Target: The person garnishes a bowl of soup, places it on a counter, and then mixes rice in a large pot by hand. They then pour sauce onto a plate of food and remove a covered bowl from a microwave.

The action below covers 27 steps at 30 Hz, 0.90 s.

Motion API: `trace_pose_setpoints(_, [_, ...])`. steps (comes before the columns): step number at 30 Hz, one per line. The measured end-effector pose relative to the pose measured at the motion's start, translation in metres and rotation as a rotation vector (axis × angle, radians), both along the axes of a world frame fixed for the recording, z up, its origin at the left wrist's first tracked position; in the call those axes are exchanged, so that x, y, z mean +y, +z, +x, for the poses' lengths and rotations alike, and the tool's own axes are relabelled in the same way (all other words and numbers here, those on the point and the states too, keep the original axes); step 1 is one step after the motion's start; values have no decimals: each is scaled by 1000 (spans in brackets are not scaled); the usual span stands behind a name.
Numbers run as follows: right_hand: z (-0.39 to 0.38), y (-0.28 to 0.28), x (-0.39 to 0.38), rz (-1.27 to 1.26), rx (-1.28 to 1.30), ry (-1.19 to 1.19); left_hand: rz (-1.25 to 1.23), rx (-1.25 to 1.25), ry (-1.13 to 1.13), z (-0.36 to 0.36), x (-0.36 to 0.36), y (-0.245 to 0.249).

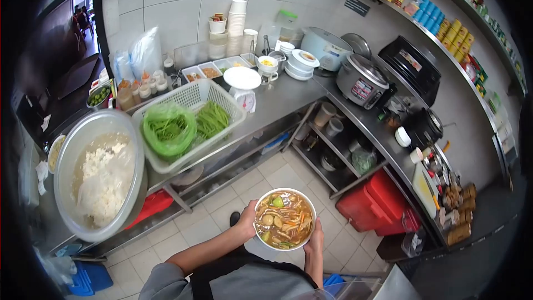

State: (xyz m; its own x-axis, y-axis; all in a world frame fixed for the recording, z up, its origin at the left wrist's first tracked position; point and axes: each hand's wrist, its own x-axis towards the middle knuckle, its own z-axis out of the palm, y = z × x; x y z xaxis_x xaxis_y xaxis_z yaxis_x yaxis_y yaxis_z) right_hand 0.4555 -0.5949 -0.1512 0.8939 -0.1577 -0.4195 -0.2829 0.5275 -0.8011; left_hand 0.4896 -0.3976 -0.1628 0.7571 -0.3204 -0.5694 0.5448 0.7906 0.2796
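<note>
Between my two hands is a round white bowl (285, 219) of brown soupy stew, with pale round pieces, orange strips and green vegetable in it. It is held level in front of my body, above the tiled floor. My left hand (248, 223) grips the bowl's left side, fingers partly hidden beneath and behind it. On the right side, my right hand (315, 239) is closed around the lower edge, with its fingertips mostly out of sight under the bowl.
Along the wall runs a steel counter (277, 103) with a basket (239, 112) of green beans, a large metal basin (62, 189) of rice-like white food, a scale (244, 100) and a rice cooker (361, 80). A red bin (361, 203) stands below the right counter.
</note>
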Motion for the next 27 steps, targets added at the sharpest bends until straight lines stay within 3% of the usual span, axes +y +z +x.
trace_pose_setpoints(5, [133, 3, -3, -16, 42, -11, -27, -69, -19, 138, -6, -27])
trace_pose_setpoints(9, [229, 14, -6, -12, 39, 18, -36, -86, 28, 220, -9, -8])
trace_pose_setpoints(14, [361, -7, -13, 35, -69, 171, -70, -123, 128, 322, -6, 9])
trace_pose_setpoints(17, [443, -11, -7, 23, -50, 290, -105, -167, 223, 382, -2, -7])
trace_pose_setpoints(19, [493, -20, -6, -14, -60, 386, -86, -162, 236, 409, 2, -2])
trace_pose_setpoints(22, [564, -32, 6, 15, -86, 496, 48, -171, 444, 449, 1, 1])
trace_pose_setpoints(27, [646, -31, 35, 18, -71, 713, -4, -128, 628, 489, 3, -1])
